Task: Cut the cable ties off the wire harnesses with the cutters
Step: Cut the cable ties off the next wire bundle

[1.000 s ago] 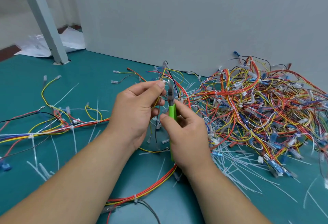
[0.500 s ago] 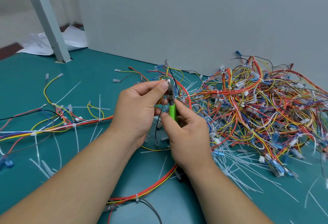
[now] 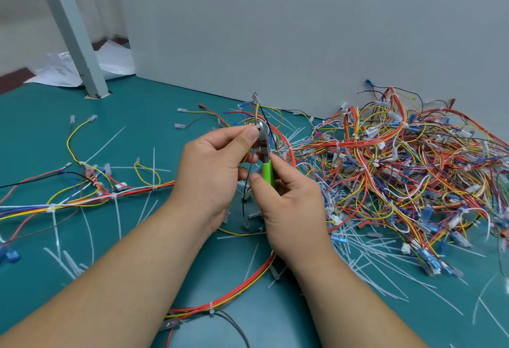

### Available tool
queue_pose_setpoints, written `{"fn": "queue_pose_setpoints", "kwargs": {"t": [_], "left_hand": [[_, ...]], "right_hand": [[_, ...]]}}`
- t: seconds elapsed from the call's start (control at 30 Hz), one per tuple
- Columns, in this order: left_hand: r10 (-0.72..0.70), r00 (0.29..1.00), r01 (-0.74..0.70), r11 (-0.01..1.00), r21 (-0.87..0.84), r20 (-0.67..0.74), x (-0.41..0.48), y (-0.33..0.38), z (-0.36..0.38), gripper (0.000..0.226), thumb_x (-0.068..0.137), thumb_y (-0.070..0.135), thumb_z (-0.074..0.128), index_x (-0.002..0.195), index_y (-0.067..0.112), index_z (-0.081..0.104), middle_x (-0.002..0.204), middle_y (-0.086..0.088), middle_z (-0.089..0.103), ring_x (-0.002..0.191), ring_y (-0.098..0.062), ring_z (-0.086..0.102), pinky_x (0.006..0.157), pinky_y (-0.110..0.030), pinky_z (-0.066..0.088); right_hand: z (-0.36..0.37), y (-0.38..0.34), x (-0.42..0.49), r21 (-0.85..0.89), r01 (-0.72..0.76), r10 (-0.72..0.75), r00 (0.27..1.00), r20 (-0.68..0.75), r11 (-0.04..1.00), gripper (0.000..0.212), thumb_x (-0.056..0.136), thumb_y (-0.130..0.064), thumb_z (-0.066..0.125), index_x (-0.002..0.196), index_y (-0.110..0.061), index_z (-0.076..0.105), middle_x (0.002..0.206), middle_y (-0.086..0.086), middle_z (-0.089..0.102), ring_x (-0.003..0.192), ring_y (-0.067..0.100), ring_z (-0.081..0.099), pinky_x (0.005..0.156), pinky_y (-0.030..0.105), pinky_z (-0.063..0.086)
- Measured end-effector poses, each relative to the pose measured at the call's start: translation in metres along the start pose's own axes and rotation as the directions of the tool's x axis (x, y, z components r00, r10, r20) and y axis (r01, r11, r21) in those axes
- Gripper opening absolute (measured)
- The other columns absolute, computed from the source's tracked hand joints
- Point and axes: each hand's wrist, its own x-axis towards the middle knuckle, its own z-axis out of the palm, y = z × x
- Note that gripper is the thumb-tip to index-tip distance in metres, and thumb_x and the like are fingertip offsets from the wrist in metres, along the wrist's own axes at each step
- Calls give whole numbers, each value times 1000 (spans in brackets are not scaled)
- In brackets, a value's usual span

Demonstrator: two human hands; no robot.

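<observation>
**Head view.** A teal surface fills the lower field, bounded at the rear by a grey panel.

**Right:** a tangled pile of wire harnesses in red, yellow, blue, white and black lies against the foot of the panel. Blue and clear connectors show among the wires.

**Left:** a bundled harness runs flat across the surface toward the left wrist, with white ties round it at several places.

**Rear left:** a pale slanting post stands on the surface, with a crumpled white sheet behind it.

**Centre:** both forearms enter from below.
- The left hand is raised above the surface with its grip closed. Thumb and forefinger pinch the held harness just beside the head of the cutters. Wires of this harness rise above the fingers and hang below the palm.
- The right hand has its grip wrapped round the green handles of the cutters. These stand nearly upright, metal head uppermost and touching the left thumb tip.
- Whether the jaws are closed on a tie cannot be told.
- A red-and-yellow strand loops beneath the right wrist.

**Smallest items:** loose cable ties, thin white strips, lie scattered over the surface, thickest in front of the pile.
</observation>
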Motion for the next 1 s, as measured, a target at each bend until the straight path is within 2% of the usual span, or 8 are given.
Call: {"fn": "queue_pose_setpoints", "kwargs": {"t": [0.17, 0.27, 0.37, 0.57, 0.63, 0.8, 0.9, 1.0], "left_hand": [[-4, 1000, 6, 997, -72, 21, 1, 0, -1, 9, 78, 27, 75, 82, 21, 81, 83, -1, 74, 61, -8, 59, 46, -18, 40], [0, 1000, 1, 998, -63, 19, 2, -1, -1, 10, 84, 19, 74, 78, 22, 81, 81, 0, 74, 59, -8, 59, 46, -17, 39], [-2, 1000, 3, 998, -69, 11, 2, -1, -1, 5, 78, 19, 77, 76, 21, 80, 81, -2, 74, 59, -10, 58, 46, -18, 38], [-4, 1000, 5, 999, -53, 13, 2, -1, -1, 3, 76, 20, 77, 77, 18, 79, 81, -4, 74, 60, -11, 58, 46, -18, 38], [-10, 1000, 10, 999, -51, 9, 2, -1, -1, 3, 79, 18, 76, 80, 17, 79, 83, -6, 74, 60, -11, 57, 46, -19, 38], [-29, 1000, 29, 999, -38, 3, 2, 0, -2, 7, 84, 15, 75, 79, 18, 80, 89, -12, 75, 61, -11, 57, 48, -19, 38], [-31, 999, 31, 999, -33, 7, 2, 1, -1, 11, 85, 14, 75, 77, 20, 80, 89, -10, 74, 61, -10, 57, 48, -19, 39], [-48, 999, 48, 997, -61, 10, 2, 1, -1, 6, 81, 18, 76, 77, 20, 81, 85, -5, 73, 61, -9, 57, 47, -18, 39]], "right_hand": [[6, -6, -3, 30, -5, 5, 1000, 24, 1000, 21, 88, -18, 65, 106, -24, 73, 78, 13, 59, 68, 14, 48, 64, 30, 44], [5, -4, -3, 5, -9, 9, 1000, 0, 1000, 19, 87, -21, 65, 104, -24, 73, 75, 2, 57, 69, 13, 49, 66, 31, 44], [5, -3, -2, -3, -21, 21, 1000, -11, 1000, 23, 87, -23, 65, 109, -23, 73, 79, -5, 59, 72, 13, 50, 69, 32, 45], [4, -2, -3, -51, -42, 40, 999, -31, 998, 26, 86, -26, 66, 111, -23, 74, 85, 22, 57, 70, 17, 45, 67, 38, 43], [4, -2, -2, -49, -45, 43, 998, -47, 998, 25, 87, -26, 67, 110, -21, 74, 85, 25, 56, 70, 15, 43, 67, 35, 41], [2, 1, -2, -39, -36, 34, 998, -45, 999, 24, 89, -24, 66, 112, -25, 74, 74, -2, 50, 68, 12, 40, 63, 30, 37], [2, -1, -2, -37, -35, 34, 999, -34, 999, 24, 89, -24, 66, 111, -25, 74, 75, 8, 51, 68, 15, 41, 64, 34, 38], [5, -3, -2, -56, -34, 32, 999, -26, 998, 28, 87, -25, 66, 113, -27, 73, 85, 20, 59, 71, 28, 49, 67, 40, 46]]}}
